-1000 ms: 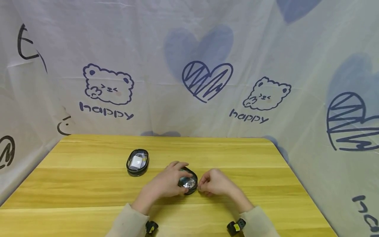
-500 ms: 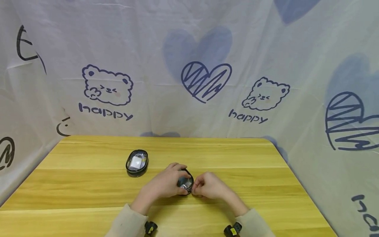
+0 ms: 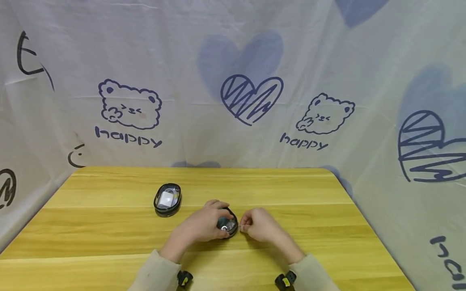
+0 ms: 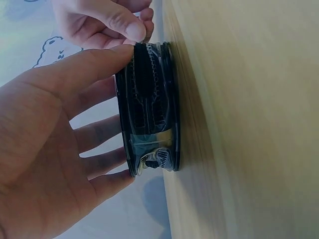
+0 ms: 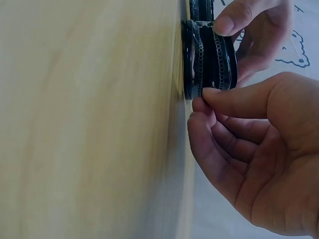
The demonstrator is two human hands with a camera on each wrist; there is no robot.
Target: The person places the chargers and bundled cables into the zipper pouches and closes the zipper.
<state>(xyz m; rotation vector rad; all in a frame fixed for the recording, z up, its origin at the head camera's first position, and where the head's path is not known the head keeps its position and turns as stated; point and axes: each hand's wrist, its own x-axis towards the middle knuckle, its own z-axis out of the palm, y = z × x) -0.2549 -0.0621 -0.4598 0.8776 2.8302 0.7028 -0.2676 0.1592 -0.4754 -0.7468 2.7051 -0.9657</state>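
A small oval zipper case (image 3: 230, 225) with clear faces and black trim lies on the wooden table near the middle. My left hand (image 3: 205, 223) grips it from the left, thumb on the near side and fingers round the far side. Two rows of zipper teeth (image 4: 153, 74) stand apart along its side wall in the left wrist view. At the case's right end my right hand (image 3: 260, 226) pinches the zipper pull between thumb and forefinger; the fingertips (image 5: 210, 94) mostly hide the pull. What lies inside the case is unclear.
A second clear oval case (image 3: 168, 200) with black edging and a white item inside lies at the back left. The wooden table (image 3: 291, 190) ends at a printed cloth (image 3: 204, 137) that hangs behind it and along both sides.
My right hand and the gripped case shifted slightly left in the first half second. Since then the right hand has moved back a little to the right. The left hand keeps its grip.
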